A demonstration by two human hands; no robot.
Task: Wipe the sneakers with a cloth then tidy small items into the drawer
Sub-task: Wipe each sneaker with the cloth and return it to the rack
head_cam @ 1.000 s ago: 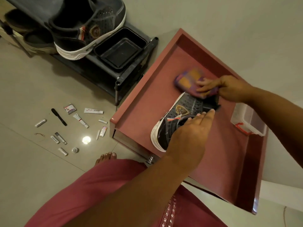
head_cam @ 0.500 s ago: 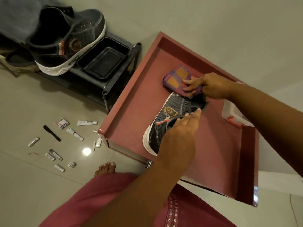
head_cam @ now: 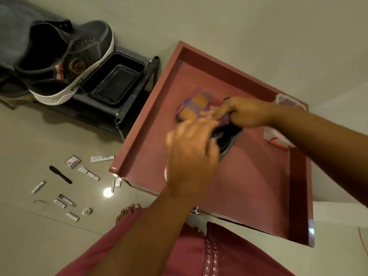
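Head view, entry one: we log one red drawer [head_cam: 258, 188] pulled open across the right centre of the frame, and in it one sneaker [head_cam: 227, 136], almost wholly hidden under our hands; only its dark collar shows between them. Its long axis appears to run from the lower left towards the upper right of the drawer, though the blur keeps us from being sure.

Hands: our right hand [head_cam: 243, 111], upper of the two, has its fingers curled round one checked cloth [head_cam: 194, 105], which sits on the upper end of the sneaker. Our left hand [head_cam: 191, 152] lies over the lower end of the sneaker; it is smeared by motion, so we cannot tell whether its fingers grip or merely rest. We judge the right hand nearer the patch being wiped, the left there to steady.

Second sneaker [head_cam: 65, 62]: one, on the black rack [head_cam: 127, 110] at upper left, well apart from both hands, beside one black tray [head_cam: 114, 81].

Small items [head_cam: 65, 186] on the floor [head_cam: 25, 236] at lower left: we count roughly thirteen, among them several tubes, one dark stick, one small bottle, one thin band. All lie left of the drawer, nearer our left hand.

One clear box [head_cam: 278, 136] with a red clasp sits in the drawer at right.
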